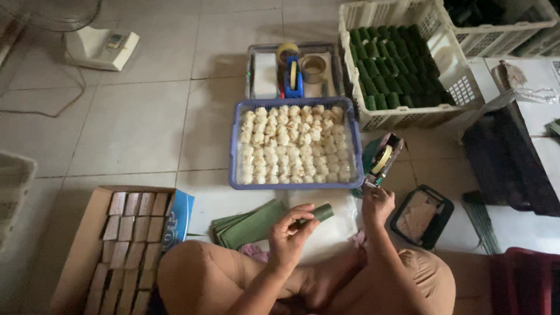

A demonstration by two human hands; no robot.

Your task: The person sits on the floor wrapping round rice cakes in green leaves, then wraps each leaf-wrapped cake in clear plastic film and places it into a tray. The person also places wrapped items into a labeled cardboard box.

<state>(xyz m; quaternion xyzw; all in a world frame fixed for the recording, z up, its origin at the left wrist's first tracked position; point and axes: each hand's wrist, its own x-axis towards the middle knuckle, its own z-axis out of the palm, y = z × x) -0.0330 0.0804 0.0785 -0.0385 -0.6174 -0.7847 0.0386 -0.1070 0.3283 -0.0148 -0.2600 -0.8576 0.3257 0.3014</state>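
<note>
— Sitting cross-legged on the tiled floor, we pinch a small green leaf-wrapped roll (318,213) in our left hand (287,234), fingers closed around its near end. It hovers over a clear plastic sheet just below the blue plastic basket (234,149) of pale puffed cakes.

— And our right hand (377,201)?

— We close it on the handle of a dark tape dispenser with a yellowish roll (382,160), raised beside the basket's right corner.

— What packages do we see?

— An open brown cardboard box (81,251) of tan wrapped blocks lies at the left, with a blue printed flap. A white lattice crate (408,114) at upper right holds rows of finished green rolls. A stack of flat green leaf strips (248,224) lies near our knee.
</note>
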